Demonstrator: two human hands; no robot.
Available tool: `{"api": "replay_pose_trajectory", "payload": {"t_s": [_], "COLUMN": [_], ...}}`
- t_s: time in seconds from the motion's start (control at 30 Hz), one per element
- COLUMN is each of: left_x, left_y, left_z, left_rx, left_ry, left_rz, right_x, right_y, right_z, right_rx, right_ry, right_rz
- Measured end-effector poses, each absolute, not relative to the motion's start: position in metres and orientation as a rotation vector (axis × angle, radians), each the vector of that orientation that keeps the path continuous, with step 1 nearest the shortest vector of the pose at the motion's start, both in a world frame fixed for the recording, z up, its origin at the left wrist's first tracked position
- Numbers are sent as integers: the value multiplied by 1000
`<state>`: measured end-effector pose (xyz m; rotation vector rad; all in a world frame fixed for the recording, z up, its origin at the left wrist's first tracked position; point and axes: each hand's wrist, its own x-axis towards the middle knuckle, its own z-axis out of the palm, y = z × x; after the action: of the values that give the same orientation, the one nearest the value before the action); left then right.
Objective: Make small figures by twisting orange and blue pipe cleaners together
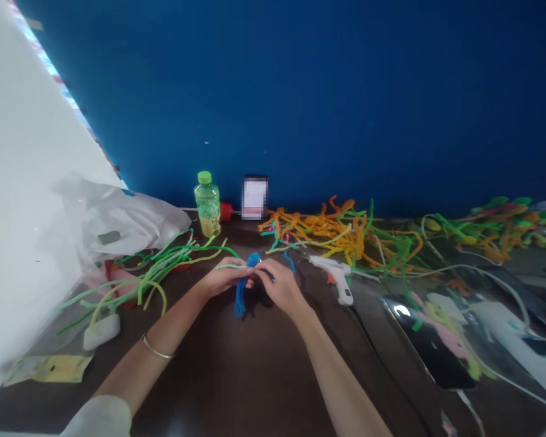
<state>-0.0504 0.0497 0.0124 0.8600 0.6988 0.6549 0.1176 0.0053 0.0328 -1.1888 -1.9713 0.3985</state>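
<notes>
Blue fuzzy bundle (240, 300), held between left hand (225, 278) and right hand (279, 286), both hands clenched on it, strands hanging below them

Even, fairly bright indoor light falls with no clear source. A hard white glare sits on the glossy sheet (400, 311) at 4 o'clock, and a soft shadow lies under the hands (277, 285) on the desk (236, 382). Wide-lens distortion stretches the edges, and the white panel (27, 212) at 9 o'clock is out of focus.

Blue pipe cleaners (240, 297), orange-yellow pipe cleaners (318, 229), lime-green pipe cleaners (157, 273), white glue gun (337, 273)
</notes>
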Motion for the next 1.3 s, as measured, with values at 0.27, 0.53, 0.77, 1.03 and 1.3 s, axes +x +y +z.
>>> {"api": "replay_pose_trajectory", "payload": {"t_s": [0.27, 0.53, 0.77, 1.03, 1.3], "left_x": [-70, -64, -65, -73, -72], "left_y": [29, 22, 35, 41, 48], "left_z": [21, 16, 18, 12, 5], "left_rx": [913, 887, 914, 765, 623], "left_ry": [745, 664, 634, 543, 519], "left_rz": [704, 774, 887, 862, 1019], "right_x": [110, 87, 97, 102, 62], "right_y": [-4, -15, 26, 39, 29], "right_z": [57, 123, 131, 88, 33], "right_rx": [-1166, -1289, -1260, -1073, -1206], "right_ry": [-2472, -2813, -2539, -1843, -1254], "right_rz": [118, -150, 577, 1364, 1033]}}
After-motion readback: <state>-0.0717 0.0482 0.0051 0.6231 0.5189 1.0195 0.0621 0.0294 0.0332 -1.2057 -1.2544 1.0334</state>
